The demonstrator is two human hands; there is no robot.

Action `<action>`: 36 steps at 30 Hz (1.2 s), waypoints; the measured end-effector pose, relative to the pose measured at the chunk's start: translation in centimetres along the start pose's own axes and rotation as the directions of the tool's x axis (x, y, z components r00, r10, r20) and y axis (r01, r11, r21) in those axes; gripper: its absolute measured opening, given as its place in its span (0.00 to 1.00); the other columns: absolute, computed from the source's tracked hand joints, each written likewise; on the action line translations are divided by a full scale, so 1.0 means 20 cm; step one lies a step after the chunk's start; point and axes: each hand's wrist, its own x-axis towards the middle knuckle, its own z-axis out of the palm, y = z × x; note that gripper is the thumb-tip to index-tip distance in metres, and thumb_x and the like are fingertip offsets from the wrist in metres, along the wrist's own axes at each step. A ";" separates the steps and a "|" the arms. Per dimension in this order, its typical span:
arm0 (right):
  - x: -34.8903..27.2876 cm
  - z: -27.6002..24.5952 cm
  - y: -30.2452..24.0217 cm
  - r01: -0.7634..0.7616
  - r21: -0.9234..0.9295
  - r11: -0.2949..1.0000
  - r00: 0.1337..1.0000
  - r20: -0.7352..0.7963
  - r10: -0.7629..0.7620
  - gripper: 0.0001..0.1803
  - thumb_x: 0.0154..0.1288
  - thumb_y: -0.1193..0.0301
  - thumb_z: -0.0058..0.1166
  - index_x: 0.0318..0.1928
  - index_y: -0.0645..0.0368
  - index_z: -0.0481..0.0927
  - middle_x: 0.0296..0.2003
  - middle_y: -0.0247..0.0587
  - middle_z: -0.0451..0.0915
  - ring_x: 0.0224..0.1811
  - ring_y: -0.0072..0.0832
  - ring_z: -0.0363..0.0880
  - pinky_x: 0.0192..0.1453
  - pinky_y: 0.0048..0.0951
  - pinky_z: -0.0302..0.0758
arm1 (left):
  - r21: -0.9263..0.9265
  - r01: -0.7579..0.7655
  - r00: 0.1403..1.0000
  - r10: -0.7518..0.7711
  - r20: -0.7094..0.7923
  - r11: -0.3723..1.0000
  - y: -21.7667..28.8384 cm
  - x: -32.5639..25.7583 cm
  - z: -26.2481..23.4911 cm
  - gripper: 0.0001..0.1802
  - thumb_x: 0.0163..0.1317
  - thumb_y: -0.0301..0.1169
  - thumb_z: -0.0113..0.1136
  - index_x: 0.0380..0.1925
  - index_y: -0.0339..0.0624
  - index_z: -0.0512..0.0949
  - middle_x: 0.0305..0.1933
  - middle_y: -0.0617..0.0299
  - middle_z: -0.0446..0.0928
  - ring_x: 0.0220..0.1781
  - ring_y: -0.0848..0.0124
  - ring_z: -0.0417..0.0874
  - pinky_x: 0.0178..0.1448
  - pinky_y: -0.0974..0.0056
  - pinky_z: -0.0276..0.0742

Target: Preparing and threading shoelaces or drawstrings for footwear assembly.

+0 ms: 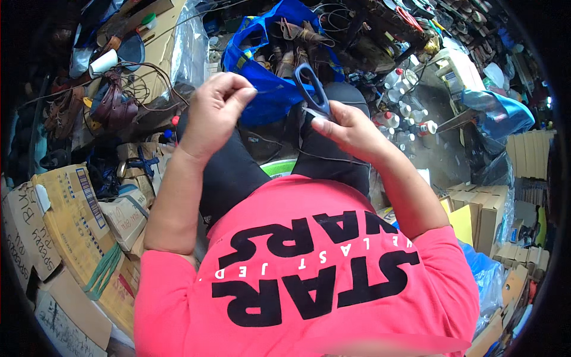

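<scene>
My right hand [351, 126] is closed around a pair of scissors [322, 100]. Their dark blue handle loop sticks up past my thumb and fingers, and most of the blades are hidden. To the left, my left hand [215, 113] is raised above my thigh with thumb and fingertips pinched together. Something thin and pale may show at those fingertips, too small to name. Just beyond both hands, a blue bag [262, 106] stands open, with brown strap-like pieces [291, 35] inside it. The hands are apart from each other.
Several white bottles with red caps [389, 119] stand on the floor at the right. Cardboard boxes [74, 202] are stacked at the left, more cartons [476, 205] at the right. Dark red leather pieces [113, 107] and a white cup [103, 63] lie at the far left.
</scene>
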 end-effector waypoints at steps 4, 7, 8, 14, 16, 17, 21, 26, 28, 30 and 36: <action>0.09 0.07 -0.02 0.303 -0.075 0.950 0.951 -0.047 -0.307 0.37 0.41 0.53 0.72 0.44 0.64 0.69 0.31 0.32 0.69 0.31 0.17 0.66 0.34 0.18 0.67 | -0.201 0.129 0.987 -0.107 0.120 0.971 0.07 -0.03 0.11 0.03 0.61 0.27 0.58 0.30 0.39 0.76 0.24 0.72 0.71 0.24 0.85 0.67 0.28 0.77 0.64; 0.16 0.13 -0.02 0.385 -0.008 0.923 0.920 -0.080 -0.385 0.30 0.49 0.55 0.68 0.43 0.64 0.73 0.31 0.34 0.75 0.33 0.17 0.69 0.38 0.23 0.71 | -0.198 0.146 0.980 -0.114 0.164 0.969 0.10 -0.03 0.14 0.01 0.61 0.24 0.56 0.30 0.39 0.76 0.25 0.71 0.71 0.25 0.84 0.68 0.29 0.77 0.65; 0.18 0.16 -0.02 0.440 0.090 0.893 0.896 -0.105 -0.431 0.25 0.55 0.56 0.65 0.42 0.65 0.76 0.30 0.36 0.78 0.32 0.18 0.72 0.38 0.26 0.73 | -0.195 0.146 0.981 -0.116 0.158 0.970 0.09 -0.04 0.14 0.01 0.61 0.24 0.56 0.30 0.39 0.76 0.25 0.71 0.71 0.25 0.84 0.68 0.29 0.77 0.65; 0.13 0.13 0.01 0.394 0.049 0.918 0.917 0.042 -0.396 0.19 0.62 0.57 0.57 0.38 0.63 0.78 0.23 0.29 0.73 0.26 0.16 0.64 0.31 0.23 0.67 | -0.050 -0.162 0.985 0.164 0.053 0.986 0.05 -0.05 0.14 0.02 0.54 0.19 0.58 0.28 0.35 0.77 0.29 0.58 0.74 0.31 0.69 0.76 0.37 0.68 0.72; 0.05 0.08 -0.01 0.227 -0.024 0.974 0.959 0.178 -0.220 0.19 0.63 0.56 0.55 0.38 0.61 0.78 0.21 0.27 0.69 0.25 0.15 0.61 0.27 0.22 0.63 | 0.279 -0.204 0.971 0.230 -0.063 0.939 0.05 -0.02 0.06 0.03 0.56 0.18 0.57 0.31 0.34 0.75 0.31 0.67 0.71 0.31 0.80 0.71 0.36 0.73 0.69; 0.01 0.06 0.02 0.199 -0.022 0.980 0.965 0.177 -0.192 0.18 0.64 0.55 0.54 0.38 0.59 0.77 0.19 0.25 0.67 0.23 0.15 0.60 0.26 0.22 0.61 | 0.196 -0.105 0.989 0.123 -0.083 0.975 -0.01 0.01 -0.02 0.02 0.58 0.20 0.57 0.31 0.35 0.75 0.29 0.69 0.70 0.29 0.82 0.69 0.34 0.75 0.66; 0.03 0.00 0.04 0.079 0.145 0.986 0.996 0.021 -0.083 0.21 0.62 0.55 0.57 0.41 0.61 0.74 0.21 0.25 0.68 0.23 0.14 0.64 0.22 0.19 0.62 | -0.004 0.018 0.999 -0.018 0.038 1.000 0.05 -0.02 -0.01 0.02 0.61 0.26 0.57 0.30 0.40 0.76 0.24 0.72 0.69 0.24 0.85 0.65 0.28 0.77 0.62; 0.13 0.10 0.01 0.420 0.042 0.907 0.907 -0.051 -0.417 0.28 0.54 0.51 0.64 0.39 0.64 0.73 0.21 0.24 0.66 0.23 0.14 0.63 0.24 0.20 0.63 | -0.132 0.131 0.987 -0.116 0.114 0.983 0.07 -0.05 0.07 0.03 0.61 0.27 0.57 0.30 0.39 0.76 0.26 0.71 0.71 0.25 0.84 0.67 0.29 0.77 0.64; 0.13 0.12 -0.05 0.307 0.001 0.952 0.951 -0.049 -0.306 0.24 0.57 0.54 0.63 0.36 0.65 0.73 0.20 0.25 0.66 0.23 0.16 0.62 0.25 0.21 0.63 | -0.126 0.120 0.989 -0.107 0.102 0.985 0.06 -0.05 0.09 0.03 0.60 0.25 0.58 0.30 0.38 0.75 0.25 0.71 0.71 0.25 0.84 0.68 0.29 0.77 0.64; 0.16 0.12 -0.03 0.233 -0.039 0.972 0.971 -0.045 -0.235 0.21 0.60 0.56 0.60 0.34 0.65 0.75 0.20 0.26 0.67 0.24 0.15 0.61 0.25 0.23 0.63 | -0.075 0.091 0.991 -0.083 0.104 0.993 0.06 -0.05 0.07 0.02 0.60 0.24 0.58 0.31 0.38 0.76 0.25 0.70 0.71 0.26 0.83 0.69 0.30 0.76 0.65; 0.05 0.04 0.00 0.245 -0.174 0.954 0.948 0.249 -0.198 0.18 0.62 0.57 0.57 0.37 0.63 0.78 0.20 0.27 0.69 0.25 0.16 0.62 0.29 0.25 0.64 | 0.153 -0.103 0.990 0.116 -0.080 0.983 -0.02 0.00 -0.04 0.00 0.59 0.22 0.56 0.30 0.38 0.76 0.27 0.70 0.71 0.29 0.79 0.71 0.36 0.74 0.68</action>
